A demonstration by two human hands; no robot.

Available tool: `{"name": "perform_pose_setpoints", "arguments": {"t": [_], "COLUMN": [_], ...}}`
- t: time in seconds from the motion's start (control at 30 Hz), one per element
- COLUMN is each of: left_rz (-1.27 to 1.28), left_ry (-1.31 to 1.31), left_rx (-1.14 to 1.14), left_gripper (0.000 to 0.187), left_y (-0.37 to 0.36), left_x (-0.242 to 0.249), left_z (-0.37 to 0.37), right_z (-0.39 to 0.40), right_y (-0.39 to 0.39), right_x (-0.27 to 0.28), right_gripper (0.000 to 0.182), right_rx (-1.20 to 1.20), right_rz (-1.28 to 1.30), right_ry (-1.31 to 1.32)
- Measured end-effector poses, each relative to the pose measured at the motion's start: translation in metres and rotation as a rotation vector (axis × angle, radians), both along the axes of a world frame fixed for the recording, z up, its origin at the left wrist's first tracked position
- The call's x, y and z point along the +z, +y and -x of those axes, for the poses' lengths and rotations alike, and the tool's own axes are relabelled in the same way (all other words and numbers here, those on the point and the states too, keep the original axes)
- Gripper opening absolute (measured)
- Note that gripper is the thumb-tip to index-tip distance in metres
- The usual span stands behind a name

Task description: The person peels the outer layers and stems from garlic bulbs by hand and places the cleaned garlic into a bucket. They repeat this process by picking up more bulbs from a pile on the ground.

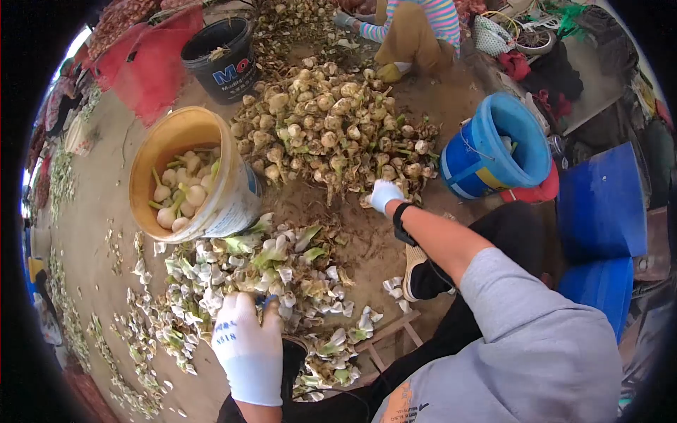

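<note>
My right hand (386, 195), in a white glove, reaches to the near edge of a pile of garlic bulbs (324, 127) with dry, soil-stained skins. Its fingers are curled at a tan garlic bulb (366, 201), partly hidden by the glove. Low in the view, my left hand (247, 342), in a white glove with blue print, hovers over peeled garlic skins (261, 264). Its fingers are bent around something with a small blue part (266, 302); the rest is hidden. Left of the pile, a tilted white bucket (243, 190) holds cleaned white garlic bulbs (185, 185).
A blue bucket (469, 158) with some garlic stands right of the pile. Behind the white bucket are a black bucket (229, 74) and red netting (159, 67). Another person (412, 35) sits beyond the pile. Blue containers (603, 204) are at my right.
</note>
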State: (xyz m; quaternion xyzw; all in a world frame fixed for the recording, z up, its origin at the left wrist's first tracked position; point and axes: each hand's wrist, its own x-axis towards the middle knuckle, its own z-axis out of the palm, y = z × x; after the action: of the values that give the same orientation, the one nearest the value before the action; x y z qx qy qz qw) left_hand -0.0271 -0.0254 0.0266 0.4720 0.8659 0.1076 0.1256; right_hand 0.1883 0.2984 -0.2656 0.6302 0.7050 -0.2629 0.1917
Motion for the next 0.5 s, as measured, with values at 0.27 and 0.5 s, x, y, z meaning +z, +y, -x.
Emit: {"name": "perform_pose_setpoints", "arguments": {"t": [0.27,0.5], "left_rz": [0.055,-0.068], "left_ry": [-0.051,-0.497], "left_rx": [-0.089,-0.186], "left_gripper": [0.025,0.022], "left_y": [0.007,0.021], "left_x": [-0.022,-0.007], "left_z": [-0.004,-0.026], "right_z": [0.031,0.023], "right_y": [-0.022,-0.008], "right_x": [-0.041,-0.039], "right_gripper": [0.057,0.024], "right_rx": [-0.094,0.005], "right_rz": [-0.168,0.505], "right_ry": [-0.131,0.538]}}
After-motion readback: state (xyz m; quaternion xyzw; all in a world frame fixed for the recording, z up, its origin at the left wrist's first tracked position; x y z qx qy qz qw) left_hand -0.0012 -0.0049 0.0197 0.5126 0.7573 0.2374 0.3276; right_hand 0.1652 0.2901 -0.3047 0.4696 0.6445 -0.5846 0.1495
